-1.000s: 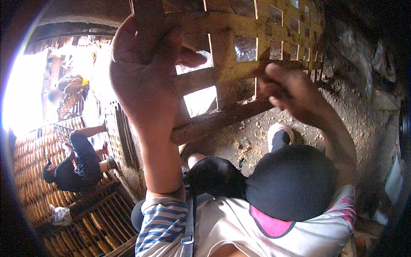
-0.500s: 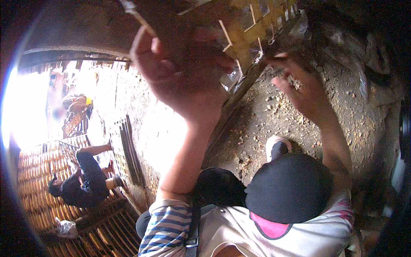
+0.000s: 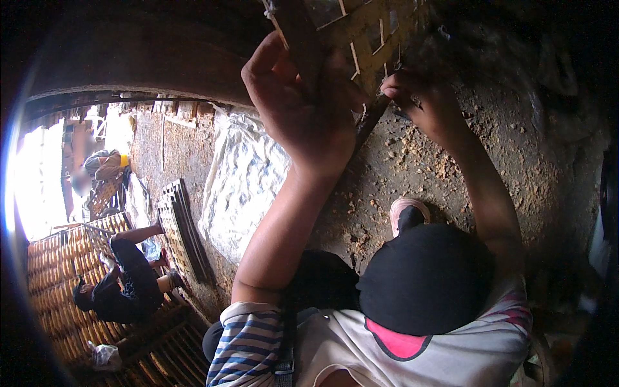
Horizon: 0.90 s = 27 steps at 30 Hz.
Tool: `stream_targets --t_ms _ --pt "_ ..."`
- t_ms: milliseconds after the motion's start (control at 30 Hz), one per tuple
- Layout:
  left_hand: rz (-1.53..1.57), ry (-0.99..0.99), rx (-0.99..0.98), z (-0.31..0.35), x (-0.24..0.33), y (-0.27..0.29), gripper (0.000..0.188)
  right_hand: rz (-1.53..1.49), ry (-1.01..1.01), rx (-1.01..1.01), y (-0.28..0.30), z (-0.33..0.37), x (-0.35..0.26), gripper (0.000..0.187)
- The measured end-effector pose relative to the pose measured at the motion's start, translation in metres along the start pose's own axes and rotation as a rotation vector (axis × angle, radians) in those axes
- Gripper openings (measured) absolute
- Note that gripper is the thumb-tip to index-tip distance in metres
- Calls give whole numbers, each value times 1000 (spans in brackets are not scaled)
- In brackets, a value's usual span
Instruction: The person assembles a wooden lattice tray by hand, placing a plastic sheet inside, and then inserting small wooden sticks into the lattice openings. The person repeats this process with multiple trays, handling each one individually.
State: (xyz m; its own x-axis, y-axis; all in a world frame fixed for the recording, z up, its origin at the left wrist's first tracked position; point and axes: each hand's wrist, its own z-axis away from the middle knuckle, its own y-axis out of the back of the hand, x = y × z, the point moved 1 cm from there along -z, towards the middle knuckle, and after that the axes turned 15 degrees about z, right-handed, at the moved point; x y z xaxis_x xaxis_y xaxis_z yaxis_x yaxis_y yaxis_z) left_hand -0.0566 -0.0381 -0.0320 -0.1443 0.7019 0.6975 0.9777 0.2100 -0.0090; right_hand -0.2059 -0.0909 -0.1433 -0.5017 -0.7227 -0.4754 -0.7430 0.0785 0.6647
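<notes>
Overhead at the top centre is a woven bamboo panel (image 3: 371, 61), yellowish and slatted, with dark wooden bars along its edges. My left hand (image 3: 306, 109) is closed around the panel's dark bar, thumb and fingers wrapped on it. A thin stick with a whitish knot (image 3: 269, 9) juts out just above that hand. At the panel's right edge, my right hand (image 3: 425, 106) pinches with its fingertips against the bar. What lies between those fingertips is too small and dark to make out.
Crumbly tan debris covers the dirt floor (image 3: 412, 187) below. Crumpled white plastic sheeting (image 3: 242, 174) lies left of my left forearm. Stacked slatted panels (image 3: 184, 226) stand further left, near a person in dark clothes (image 3: 132, 290) by rows of slats. Another person (image 3: 106, 164) is behind.
My left hand and the panel have shifted right. My right hand has moved up and left to the panel's edge, its fingers closing from spread to a pinch.
</notes>
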Motion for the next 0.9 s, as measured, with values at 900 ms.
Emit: stream_targets --t_ms 900 --pt "179 60 213 11 -2 -7 49 -703 -497 176 -43 34 -24 11"
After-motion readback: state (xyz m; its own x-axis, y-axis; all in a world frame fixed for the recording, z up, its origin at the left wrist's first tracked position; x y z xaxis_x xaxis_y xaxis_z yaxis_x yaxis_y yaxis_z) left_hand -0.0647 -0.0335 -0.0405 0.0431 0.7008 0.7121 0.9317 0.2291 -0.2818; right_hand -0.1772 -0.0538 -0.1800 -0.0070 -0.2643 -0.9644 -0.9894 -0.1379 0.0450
